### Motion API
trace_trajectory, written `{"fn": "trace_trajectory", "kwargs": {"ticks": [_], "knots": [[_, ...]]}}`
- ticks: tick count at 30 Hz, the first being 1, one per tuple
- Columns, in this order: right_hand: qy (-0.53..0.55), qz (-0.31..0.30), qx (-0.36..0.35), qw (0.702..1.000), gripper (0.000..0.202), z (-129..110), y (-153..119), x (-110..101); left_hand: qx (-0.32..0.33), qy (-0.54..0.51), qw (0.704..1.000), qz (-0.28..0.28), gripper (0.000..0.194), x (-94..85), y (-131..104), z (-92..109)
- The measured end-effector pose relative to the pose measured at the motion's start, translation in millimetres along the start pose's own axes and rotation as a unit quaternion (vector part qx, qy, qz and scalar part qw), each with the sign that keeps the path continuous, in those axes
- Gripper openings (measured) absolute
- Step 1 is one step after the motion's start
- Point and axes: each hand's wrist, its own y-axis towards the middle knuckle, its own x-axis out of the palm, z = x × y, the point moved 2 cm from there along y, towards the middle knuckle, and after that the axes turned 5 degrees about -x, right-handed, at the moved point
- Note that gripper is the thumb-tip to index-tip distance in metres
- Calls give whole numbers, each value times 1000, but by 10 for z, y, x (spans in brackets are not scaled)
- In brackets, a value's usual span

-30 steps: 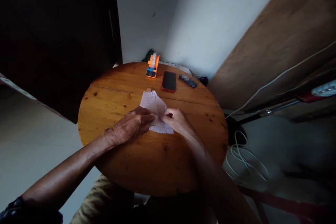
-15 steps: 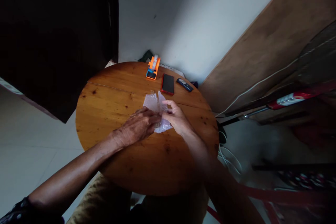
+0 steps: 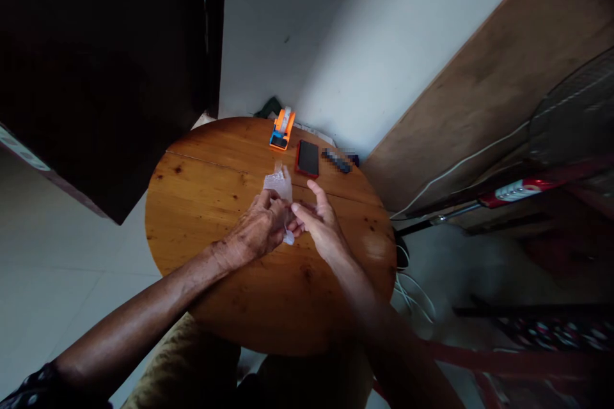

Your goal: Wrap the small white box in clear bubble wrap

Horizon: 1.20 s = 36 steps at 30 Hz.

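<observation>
A piece of clear bubble wrap (image 3: 279, 184) lies near the middle of the round wooden table (image 3: 201, 204), partly covered by my hands. My left hand (image 3: 261, 223) is closed over its lower part, with fingers bent and pressed on the plastic. From the right comes my right hand (image 3: 322, 222). Its index finger is raised and its thumb reaches toward my left fingertips, while the other fingers curve in at the wrap's right edge. Whatever may lie inside the wrap is hidden.
Behind the wrap stand an orange and blue tape dispenser (image 3: 282, 130), a phone with a red edge (image 3: 307, 158) and a dark, pixelated handheld object (image 3: 336, 160). A white wall (image 3: 336, 45) rises behind the table. White cables (image 3: 415, 294) hang at the right.
The right part of the bubble wrap has come over to the left, so the visible piece is narrower. My right index finger and thumb have spread apart. The view has shifted slightly.
</observation>
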Motion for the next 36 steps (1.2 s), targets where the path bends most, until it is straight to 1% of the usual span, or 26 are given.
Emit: {"fn": "trace_trajectory", "kwargs": {"ticks": [2,5,7,11,14,16,20,23,25,28,30,32,34,36], "knots": [[17,-8,-24,1000,91,26,-57,-21,-11,30,999,9,49,-24,-3,24],[31,-24,-51,998,87,86,-127,-47,-24,91,995,9,41,-64,-8,67],[28,-37,-59,997,86,111,-155,-56,-37,94,995,-5,44,-79,-5,79],[4,-59,-63,996,83,92,-187,-67,-70,40,996,-46,62,-104,21,71],[-35,-86,-76,993,82,53,-214,-59,-80,-10,995,-64,66,-143,30,73],[-74,-101,-99,987,83,39,-239,-31,-88,-58,992,-71,67,-167,25,84],[-170,-97,-150,969,89,45,-294,85,-133,-155,977,-54,63,-176,18,108],[-223,-73,-163,958,92,37,-335,177,-167,-162,972,-28,55,-134,24,91],[-238,-65,-165,955,92,13,-356,205,-172,-136,976,-12,47,-96,26,58],[-233,-87,-161,955,91,-30,-356,167,-157,-119,981,-1,42,-44,21,2],[-204,-109,-144,962,90,-49,-320,90,-150,-131,980,-2,43,-21,12,-21],[-162,-129,-112,972,86,-58,-258,6,-152,-133,979,-2,48,-14,1,-26],[-122,-144,-81,979,81,-69,-181,-54,-150,-118,981,1,51,-23,-8,-15],[-96,-154,-62,981,76,-82,-103,-74,-135,-97,986,-3,52,-37,-14,3]]}}
